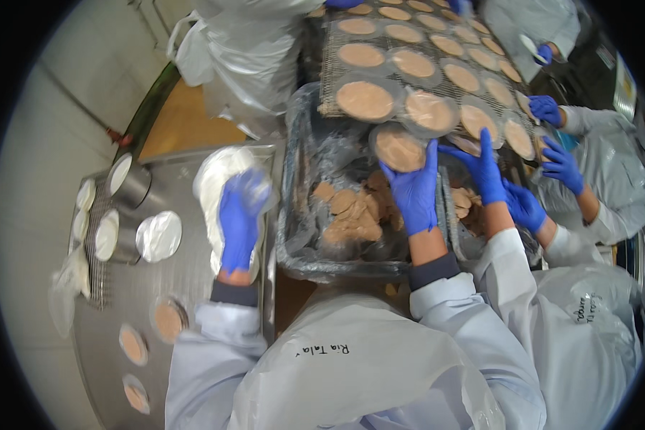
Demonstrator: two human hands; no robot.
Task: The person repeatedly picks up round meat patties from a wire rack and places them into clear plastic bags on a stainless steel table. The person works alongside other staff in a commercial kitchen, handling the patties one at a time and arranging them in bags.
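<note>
Holding disc [400, 148] in right hand [413, 199]: part-open, spread to about disc width, thumb side at lower left edge, fingers reaching up along right edge. Underside contact hidden, can't tell.

Round, beige, ringed by clear film [375, 145]. Nearly equal across both ways, so no clear long axis; slightly wider left to right in view. Broad face turned up toward camera. Located above far right part of tub [285, 240], just by near edge of rack [329, 97]; touching rack or not, can't tell.

Reaching over white pile [209, 186] with left hand [238, 226], at clear plastic [254, 188]. Blurred fingertips: can't tell how far open, or whether gripping or only touching. Pointing away from body, wrist near lower end of pile.

In tub, under and left of right hand: loose beige scraps [355, 218], inside plastic lining. On rack: rows of similar discs, film under each. Just right of right hand: co-worker's gloved hand [486, 175], raised near a rack disc [478, 122].

On metal table [204, 308], left: two metal cans [130, 185], tipped; white round [159, 236] beside nearer one; three beige discs [170, 320] on film, toward lower left.
</note>
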